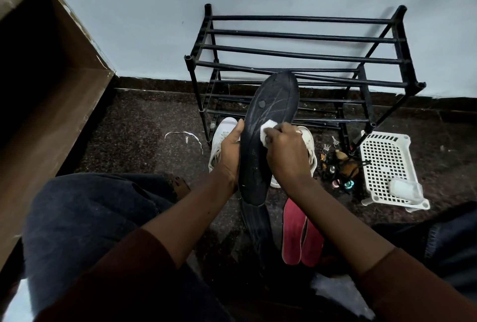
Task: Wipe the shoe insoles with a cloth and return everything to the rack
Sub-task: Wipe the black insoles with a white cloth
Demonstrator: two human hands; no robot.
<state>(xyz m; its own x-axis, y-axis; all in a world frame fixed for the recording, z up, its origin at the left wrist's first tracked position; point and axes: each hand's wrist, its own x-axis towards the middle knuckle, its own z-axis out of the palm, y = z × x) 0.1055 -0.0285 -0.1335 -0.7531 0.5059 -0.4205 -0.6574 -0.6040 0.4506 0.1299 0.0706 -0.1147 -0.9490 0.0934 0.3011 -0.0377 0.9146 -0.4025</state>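
My left hand (pixel 230 151) grips the left edge of a black insole (pixel 268 120), held upright in front of me with its toe end pointing away. My right hand (pixel 286 151) pinches a small white cloth (pixel 267 131) and presses it against the insole's middle. A second black insole (pixel 254 228) lies on the floor below it. Two red insoles (pixel 299 236) lie side by side to its right. A pair of white shoes (pixel 222 138) stands on the floor behind my hands. The black shoe rack (pixel 304 55) stands bare against the wall.
A white perforated plastic basket (pixel 387 166) sits on the floor at the right with a small white item in it. Keys and small items (pixel 338 166) lie between it and the shoes. A white lace (pixel 184 137) lies at the left. A brown cabinet (pixel 38 104) borders the left.
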